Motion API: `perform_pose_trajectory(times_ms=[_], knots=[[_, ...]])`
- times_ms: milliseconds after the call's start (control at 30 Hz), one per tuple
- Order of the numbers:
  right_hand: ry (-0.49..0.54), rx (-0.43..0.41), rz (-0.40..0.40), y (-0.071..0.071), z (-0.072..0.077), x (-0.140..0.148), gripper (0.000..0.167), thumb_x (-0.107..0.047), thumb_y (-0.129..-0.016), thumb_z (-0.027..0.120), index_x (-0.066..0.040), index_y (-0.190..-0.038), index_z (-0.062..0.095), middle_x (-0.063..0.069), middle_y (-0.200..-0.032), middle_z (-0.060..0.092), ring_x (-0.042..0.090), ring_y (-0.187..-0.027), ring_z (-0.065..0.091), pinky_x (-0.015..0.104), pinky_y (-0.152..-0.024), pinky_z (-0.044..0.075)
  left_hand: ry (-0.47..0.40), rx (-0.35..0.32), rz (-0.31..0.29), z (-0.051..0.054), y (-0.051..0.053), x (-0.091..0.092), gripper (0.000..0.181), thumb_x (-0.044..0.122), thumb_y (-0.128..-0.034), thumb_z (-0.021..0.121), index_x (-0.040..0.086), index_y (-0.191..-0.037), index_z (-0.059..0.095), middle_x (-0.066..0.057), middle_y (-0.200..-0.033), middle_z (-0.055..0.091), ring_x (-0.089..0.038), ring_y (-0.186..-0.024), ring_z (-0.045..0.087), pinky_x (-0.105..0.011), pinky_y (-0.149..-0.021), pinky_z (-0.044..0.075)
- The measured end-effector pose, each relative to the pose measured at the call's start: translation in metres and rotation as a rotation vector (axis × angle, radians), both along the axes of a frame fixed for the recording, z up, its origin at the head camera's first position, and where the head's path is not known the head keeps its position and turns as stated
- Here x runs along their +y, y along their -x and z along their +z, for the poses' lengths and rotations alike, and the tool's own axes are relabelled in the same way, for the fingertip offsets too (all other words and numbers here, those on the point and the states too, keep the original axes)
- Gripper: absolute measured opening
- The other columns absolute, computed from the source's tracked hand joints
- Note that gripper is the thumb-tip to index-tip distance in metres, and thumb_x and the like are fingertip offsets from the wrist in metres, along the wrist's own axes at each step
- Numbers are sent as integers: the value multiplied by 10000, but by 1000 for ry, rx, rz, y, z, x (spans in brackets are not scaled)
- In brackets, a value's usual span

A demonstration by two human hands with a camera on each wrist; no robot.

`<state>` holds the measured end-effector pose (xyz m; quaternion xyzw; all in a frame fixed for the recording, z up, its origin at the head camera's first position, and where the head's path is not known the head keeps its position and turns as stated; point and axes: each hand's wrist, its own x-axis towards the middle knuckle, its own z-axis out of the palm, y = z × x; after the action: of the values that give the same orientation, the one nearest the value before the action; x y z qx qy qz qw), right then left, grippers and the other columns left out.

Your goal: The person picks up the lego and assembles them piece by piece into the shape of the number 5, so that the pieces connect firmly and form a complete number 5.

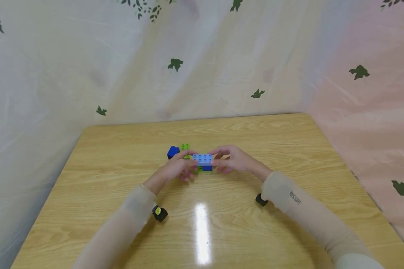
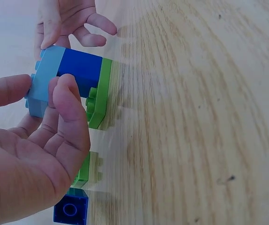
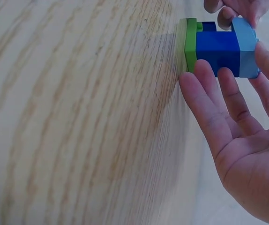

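Observation:
A light blue brick [image 1: 202, 159] with studs on top sits over a dark blue brick [image 2: 82, 65]. Under them, a green brick [image 2: 101, 96] rests on the table, some of its studs uncovered. My left hand [image 1: 175, 167] pinches the light blue brick's left end between thumb and finger. At its right end my right hand [image 1: 237, 161] grips the same brick, the other fingers spread beside the dark blue one in the right wrist view. Whether the light blue brick is fully pressed down I cannot tell.
Left of the stack lie a loose dark blue brick [image 1: 173, 151] and a second green brick [image 1: 185, 146], partly hidden by my left hand. The wooden table [image 1: 256, 138] ends at a hanging cloth [image 1: 215, 82] with dark green bird shapes.

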<state>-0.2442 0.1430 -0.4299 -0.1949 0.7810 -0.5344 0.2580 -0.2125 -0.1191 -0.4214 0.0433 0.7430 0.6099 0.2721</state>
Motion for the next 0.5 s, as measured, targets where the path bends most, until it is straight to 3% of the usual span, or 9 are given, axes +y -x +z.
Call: perform_pose_trajectory(times_ms=[333,500], knots=[[30,18,9,-5,-2,2,454,-265,-978,711,-95,-1383,599,184,-1270,582,350,-943,714,457,-732,619,-14,39,-5,-3,-4,0,376,239,-1013,614,169,-1376,544,-183,-1068,644,-253,-723,650,-304,-594,541],[37,40,34,-9,-1,2,481,-248,-1005,671,-64,-1429,537,189,-1358,531,364,-1031,688,469,-768,613,41,72,-18,-5,-4,-5,517,340,-988,671,183,-1449,497,-161,-1122,678,-304,-813,686,-358,-656,579]])
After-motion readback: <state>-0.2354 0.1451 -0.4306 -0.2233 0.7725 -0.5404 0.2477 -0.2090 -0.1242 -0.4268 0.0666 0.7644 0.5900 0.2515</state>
